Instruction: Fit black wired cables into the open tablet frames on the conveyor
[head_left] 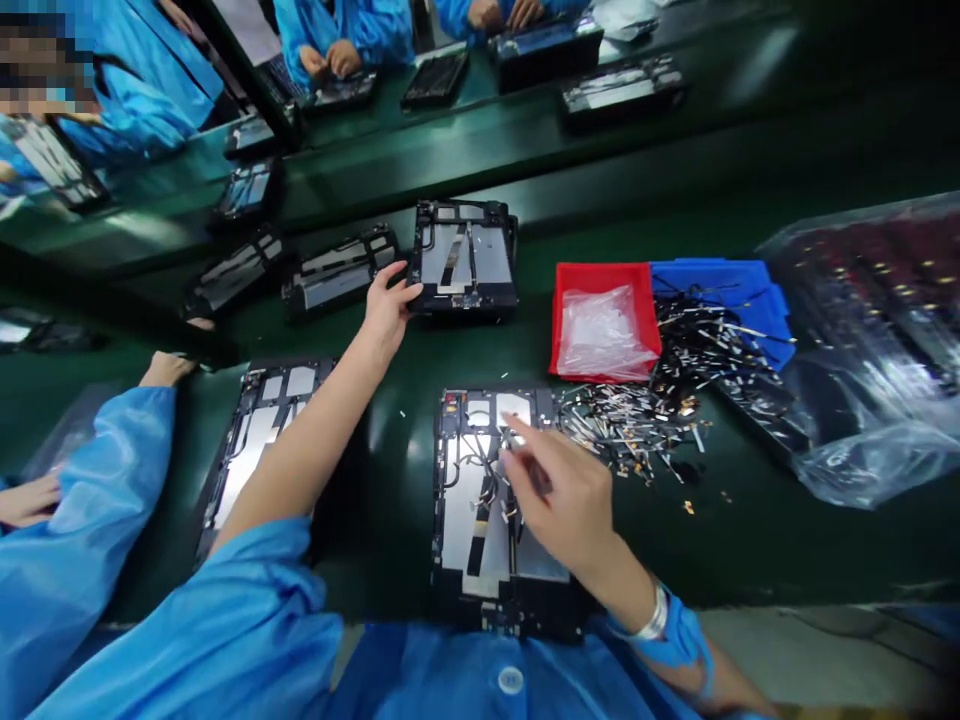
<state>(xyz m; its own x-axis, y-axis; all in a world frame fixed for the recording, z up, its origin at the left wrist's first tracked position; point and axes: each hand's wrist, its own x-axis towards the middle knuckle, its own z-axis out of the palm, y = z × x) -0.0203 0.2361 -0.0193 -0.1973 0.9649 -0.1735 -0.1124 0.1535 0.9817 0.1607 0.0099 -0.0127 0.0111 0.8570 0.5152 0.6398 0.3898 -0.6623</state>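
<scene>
At the far side of my bench, my left hand (388, 305) grips the left front corner of a black tablet frame (484, 262) with silver plates, which seems to lie on a stack of others. Directly before me lies another tablet frame (459, 520), with several small loose cables (487, 470) scattered over its upper middle. My right hand (562, 490) is over that near frame, thumb and index finger curled toward each other by the cables. Whatever is between those fingertips is too small to make out.
Right of the frames, a red bin (606, 370) holds clear plastic bags. A blue bin (720, 275) overflows with small cables, and a cable heap (630, 425) spreads before them. Plastic-wrapped parts (885, 330) lie far right. A co-worker's sleeve (135, 460) is at left.
</scene>
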